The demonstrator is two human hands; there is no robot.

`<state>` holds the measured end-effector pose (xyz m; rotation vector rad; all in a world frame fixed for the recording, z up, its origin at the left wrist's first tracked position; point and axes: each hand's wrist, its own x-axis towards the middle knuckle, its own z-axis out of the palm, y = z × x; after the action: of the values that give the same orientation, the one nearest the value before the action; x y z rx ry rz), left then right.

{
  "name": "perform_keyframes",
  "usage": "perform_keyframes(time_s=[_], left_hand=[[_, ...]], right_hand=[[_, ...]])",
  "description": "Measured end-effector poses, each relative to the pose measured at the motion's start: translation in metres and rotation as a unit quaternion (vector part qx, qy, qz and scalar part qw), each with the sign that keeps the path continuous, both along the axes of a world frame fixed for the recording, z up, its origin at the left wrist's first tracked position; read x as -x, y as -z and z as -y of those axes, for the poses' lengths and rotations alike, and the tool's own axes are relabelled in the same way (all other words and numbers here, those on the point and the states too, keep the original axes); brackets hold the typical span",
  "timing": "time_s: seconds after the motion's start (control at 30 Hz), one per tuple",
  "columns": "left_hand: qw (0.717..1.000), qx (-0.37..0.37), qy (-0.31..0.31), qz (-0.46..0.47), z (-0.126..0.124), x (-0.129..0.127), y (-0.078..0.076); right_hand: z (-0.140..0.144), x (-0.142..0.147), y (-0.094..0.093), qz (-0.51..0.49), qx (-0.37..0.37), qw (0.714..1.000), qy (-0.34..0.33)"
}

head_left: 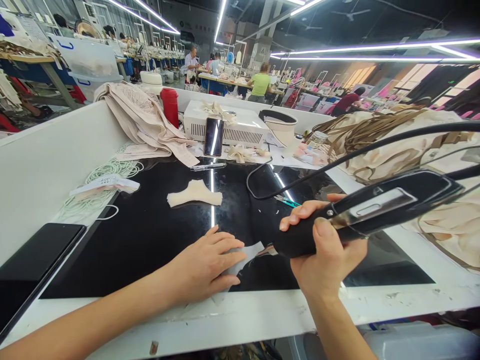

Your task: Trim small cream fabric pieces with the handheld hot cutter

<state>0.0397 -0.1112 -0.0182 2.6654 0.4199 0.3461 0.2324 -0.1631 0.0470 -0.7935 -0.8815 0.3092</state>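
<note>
My left hand (208,265) lies flat, fingers spread, pinning a pale fabric piece (245,252) to the black bench (150,235). Just right of it, my right hand (326,250) grips the black iron (360,212); I should keep my fingertips clear of its tip.
</note>
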Motion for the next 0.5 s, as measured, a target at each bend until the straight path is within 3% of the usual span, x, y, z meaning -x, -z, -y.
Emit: perform_keyframes(time_s=[0.5], left_hand=[[0.999,0.024,-0.021,0.038,-0.0005,0.0012,-0.0034]], right_hand=[[0.0014,0.0020,0.0025,0.004,0.011,1.000,-0.010]])
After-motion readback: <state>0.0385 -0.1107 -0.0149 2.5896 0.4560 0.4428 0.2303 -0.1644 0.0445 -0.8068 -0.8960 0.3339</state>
